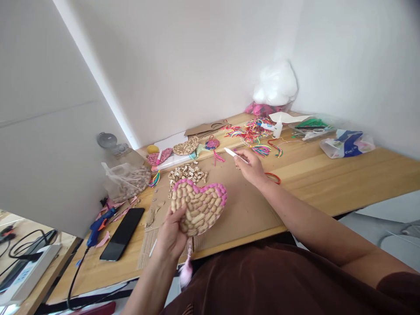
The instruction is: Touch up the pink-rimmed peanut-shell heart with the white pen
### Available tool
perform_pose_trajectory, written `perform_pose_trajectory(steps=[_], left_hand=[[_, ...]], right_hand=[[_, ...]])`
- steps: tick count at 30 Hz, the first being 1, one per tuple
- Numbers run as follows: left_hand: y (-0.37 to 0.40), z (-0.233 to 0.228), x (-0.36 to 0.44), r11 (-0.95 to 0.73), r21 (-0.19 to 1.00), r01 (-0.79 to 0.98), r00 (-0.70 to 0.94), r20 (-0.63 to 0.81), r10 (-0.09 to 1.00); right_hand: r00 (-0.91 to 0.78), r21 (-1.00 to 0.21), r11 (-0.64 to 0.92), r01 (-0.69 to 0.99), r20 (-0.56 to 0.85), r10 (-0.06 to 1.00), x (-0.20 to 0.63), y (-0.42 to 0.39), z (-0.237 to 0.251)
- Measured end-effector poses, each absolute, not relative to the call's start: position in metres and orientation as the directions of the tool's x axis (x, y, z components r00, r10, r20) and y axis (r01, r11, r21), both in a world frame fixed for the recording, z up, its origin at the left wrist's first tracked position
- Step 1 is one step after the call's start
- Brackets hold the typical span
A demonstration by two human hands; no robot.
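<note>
My left hand [170,236] holds up a heart-shaped piece [200,205] covered in peanut shells, with a pink edge and a pink tassel hanging below it. My right hand [251,166] is farther out over the brown cardboard sheet [243,210] and grips a thin white knife-like tool [234,154] that points left. A pile of loose peanut shells [187,172] lies just beyond the heart. A red ring [274,177] lies by my right wrist.
A black phone [122,232] and a blue glue gun [98,225] lie at the left, beside a plastic bag of peanuts [126,179]. Coloured threads [251,131], other shell hearts [186,146], a glue bottle [278,129] and plastic bags [346,143] crowd the far side of the table.
</note>
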State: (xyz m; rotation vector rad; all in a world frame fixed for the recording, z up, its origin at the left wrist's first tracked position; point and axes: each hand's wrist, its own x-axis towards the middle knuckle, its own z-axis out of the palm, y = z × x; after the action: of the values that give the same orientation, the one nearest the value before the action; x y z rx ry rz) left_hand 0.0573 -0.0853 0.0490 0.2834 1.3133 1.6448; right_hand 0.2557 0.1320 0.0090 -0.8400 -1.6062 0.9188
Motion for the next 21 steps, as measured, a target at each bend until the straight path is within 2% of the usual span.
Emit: perform_pose_trajectory(steps=[3, 7, 9, 12, 16, 18, 21], left_hand=[[-0.046, 0.030, 0.062, -0.034, 0.856, -0.515, -0.478, -0.254, 0.841], [-0.017, 0.013, 0.067, -0.030, 0.857, -0.515, -0.442, -0.236, 0.865], [-0.012, 0.006, 0.068, -0.006, 0.849, -0.528, -0.420, -0.255, 0.871], [-0.013, -0.001, 0.067, 0.024, 0.837, -0.547, -0.400, -0.286, 0.871], [-0.016, -0.001, 0.059, 0.061, 0.821, -0.567, -0.353, -0.309, 0.883], [-0.016, 0.001, 0.056, 0.101, 0.812, -0.575, -0.322, -0.337, 0.885], [-0.014, 0.002, 0.053, 0.159, 0.801, -0.577, -0.272, -0.372, 0.887]], right_hand=[[-0.162, -0.892, 0.451, 0.037, 0.440, 0.883, 0.256, 0.132, 0.011], [-0.196, -0.901, 0.434, 0.017, 0.423, 0.885, 0.255, 0.119, 0.017], [-0.260, -0.910, 0.415, 0.000, 0.401, 0.878, 0.252, 0.106, 0.021], [-0.503, -0.949, 0.306, -0.080, 0.304, 0.809, 0.247, 0.082, 0.027], [-0.697, -0.838, 0.539, 0.084, 0.337, 0.632, 0.240, 0.061, 0.031], [-0.716, -0.772, 0.618, 0.147, 0.348, 0.605, 0.238, 0.057, 0.030], [-0.712, -0.749, 0.639, 0.174, 0.352, 0.607, 0.236, 0.059, 0.027]])
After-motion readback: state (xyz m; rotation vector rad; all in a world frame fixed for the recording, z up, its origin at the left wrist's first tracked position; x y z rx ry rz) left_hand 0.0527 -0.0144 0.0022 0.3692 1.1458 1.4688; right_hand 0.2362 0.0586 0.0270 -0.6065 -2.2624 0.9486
